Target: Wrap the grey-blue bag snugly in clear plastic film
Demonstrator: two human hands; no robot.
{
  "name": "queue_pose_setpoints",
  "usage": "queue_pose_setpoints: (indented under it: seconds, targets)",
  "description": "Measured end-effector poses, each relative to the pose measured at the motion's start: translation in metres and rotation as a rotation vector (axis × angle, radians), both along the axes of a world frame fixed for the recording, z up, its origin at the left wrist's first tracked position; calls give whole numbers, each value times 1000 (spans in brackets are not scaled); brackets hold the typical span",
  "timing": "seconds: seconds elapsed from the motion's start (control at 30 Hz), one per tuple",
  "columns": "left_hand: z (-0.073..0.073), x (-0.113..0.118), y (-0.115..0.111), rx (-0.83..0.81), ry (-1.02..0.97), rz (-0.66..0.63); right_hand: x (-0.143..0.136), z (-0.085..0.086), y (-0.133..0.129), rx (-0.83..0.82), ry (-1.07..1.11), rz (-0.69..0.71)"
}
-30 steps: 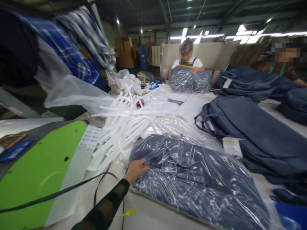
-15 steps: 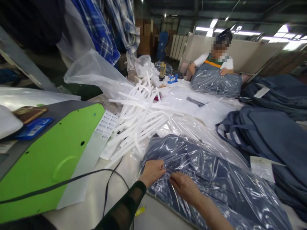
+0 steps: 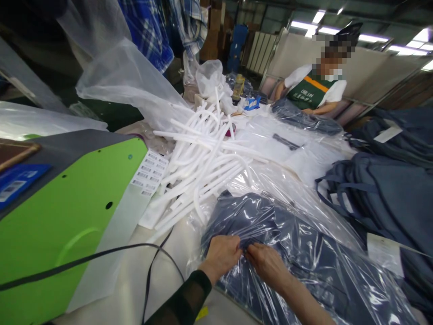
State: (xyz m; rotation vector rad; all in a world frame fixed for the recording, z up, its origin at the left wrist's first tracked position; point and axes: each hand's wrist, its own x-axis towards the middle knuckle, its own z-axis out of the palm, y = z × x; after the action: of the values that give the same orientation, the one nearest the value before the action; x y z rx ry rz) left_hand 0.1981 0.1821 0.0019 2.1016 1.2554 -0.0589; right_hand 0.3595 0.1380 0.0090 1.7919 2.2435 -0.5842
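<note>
A folded dark blue garment in a clear plastic bag (image 3: 297,253) lies on the table in front of me. My left hand (image 3: 221,257) and my right hand (image 3: 265,264) meet at the bag's near left end, fingers pinching the plastic film there. A black sleeve covers my left forearm; my right forearm is bare. The bag's loose open end (image 3: 270,180) bunches up behind the garment.
A green and grey machine (image 3: 67,212) stands at my left with a black cable (image 3: 101,257) and barcode labels (image 3: 149,174). White plastic strips (image 3: 203,158) pile up in the middle. Unbagged blue garments (image 3: 389,189) are stacked at right. A co-worker (image 3: 314,88) handles another bag across the table.
My right hand came into view and joined the left at the bag's end. Both hands now pinch the film closer together. The co-worker's bagged garment has been lowered flat.
</note>
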Motion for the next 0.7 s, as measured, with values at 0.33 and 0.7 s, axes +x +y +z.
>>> queue_pose_setpoints:
  seconds: [0.33, 0.7]
  targets:
    - [-7, 2, 0, 12, 5, -13, -1, 1, 4, -74, 42, -91]
    - [-9, 4, -2, 28, 25, -30, 16, -14, 14, -12, 62, -202]
